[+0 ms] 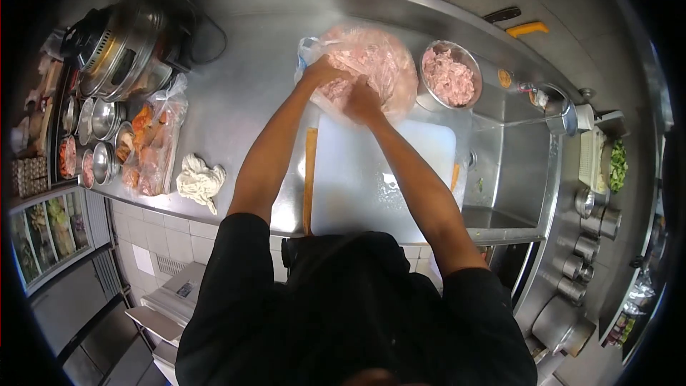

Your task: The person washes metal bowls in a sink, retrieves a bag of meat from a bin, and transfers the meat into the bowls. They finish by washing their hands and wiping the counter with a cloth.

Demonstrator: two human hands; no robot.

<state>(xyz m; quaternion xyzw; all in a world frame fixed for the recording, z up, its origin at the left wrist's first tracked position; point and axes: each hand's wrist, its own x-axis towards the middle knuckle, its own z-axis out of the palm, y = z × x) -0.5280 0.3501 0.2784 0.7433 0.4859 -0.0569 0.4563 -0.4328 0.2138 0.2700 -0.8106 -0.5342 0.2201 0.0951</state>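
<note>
A large clear plastic bag (404,75) full of pale pink raw meat (368,57) sits at the back of the steel counter, behind a white cutting board (386,171). My left hand (325,71) is at the bag's left side, fingers curled on the plastic near its mouth. Lower and to the right, my right hand (363,104) presses against the front of the bag with its fingers bent in. Its fingertips are hidden among meat and plastic. Right of the bag stands a metal bowl (476,89) heaped with similar raw meat.
The sink (511,164) lies at right. A crumpled cloth (201,180), bagged orange-coloured food (148,139), metal bowls (106,120) and a large steel appliance (132,46) occupy the left. A yellow-handled tool (527,29) rests beyond the counter's raised back edge.
</note>
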